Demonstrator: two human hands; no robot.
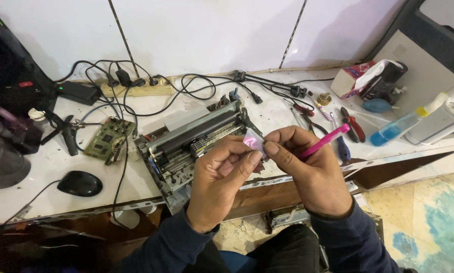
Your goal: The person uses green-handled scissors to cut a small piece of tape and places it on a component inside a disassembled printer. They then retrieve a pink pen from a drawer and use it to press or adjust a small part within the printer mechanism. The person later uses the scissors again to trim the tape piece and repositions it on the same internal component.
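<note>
Both hands meet in front of me above the bench edge. My left hand [221, 178] pinches a small shiny pink packet [253, 140] between thumb and fingers. My right hand [306, 169] grips the same packet at its right side and also carries a pink-handled tool [327, 141] that sticks out up and to the right. Just behind the hands, a stripped printer mechanism [190, 139] with a black roller sits on the white bench [35, 182].
A green circuit board [108, 139], a black mouse [80, 183], a power strip [136, 89] and tangled black cables lie on the left. Pliers [352, 124], screwdrivers, a blue spray bottle [406, 121] and a tissue box [356, 78] lie on the right. Patterned floor shows lower right.
</note>
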